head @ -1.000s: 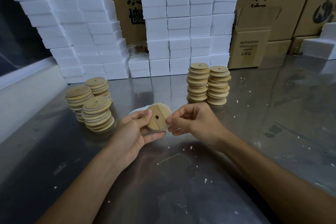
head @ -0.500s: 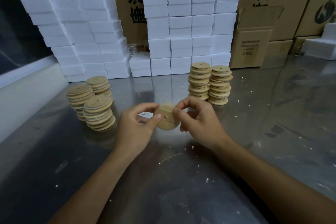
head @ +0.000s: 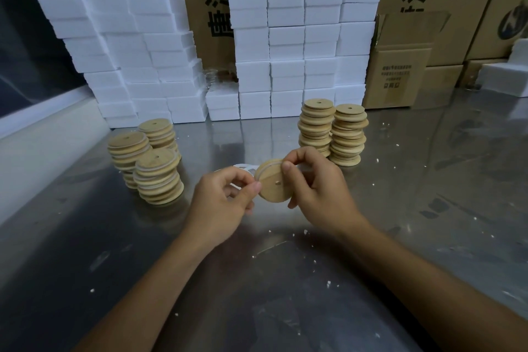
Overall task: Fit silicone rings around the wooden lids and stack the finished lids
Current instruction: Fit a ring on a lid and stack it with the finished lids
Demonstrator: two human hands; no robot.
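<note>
Held above the middle of the steel table point(head: 400, 237), nearer the front edge than the back: one wooden lid point(head: 274, 184), tilted on edge with its flat face and small hole turned toward the camera. Gripped by the right hand point(head: 320, 188), thumb pressed on the upper rim, other fingers curled behind and below. At the lid's left rim, the left hand point(head: 221, 203), fingers curled, thumb and forefinger pinching a thin pale silicone ring point(head: 264, 170) that runs along the lid's upper left edge; how far round it sits cannot be told. Just behind the hands, flat on the table, loose white rings point(head: 243, 166), mostly hidden. Toward the left edge, three short stacks of ringed lids point(head: 158, 177), close together, pale bands showing between the discs. Toward the back, right of centre, two taller stacks of bare lids point(head: 333, 131), side by side and touching. Along the back edge, white foam blocks point(head: 285, 37) piled high, cardboard boxes point(head: 400, 77) behind and to the right. Scattered over the table, small white crumbs.
</note>
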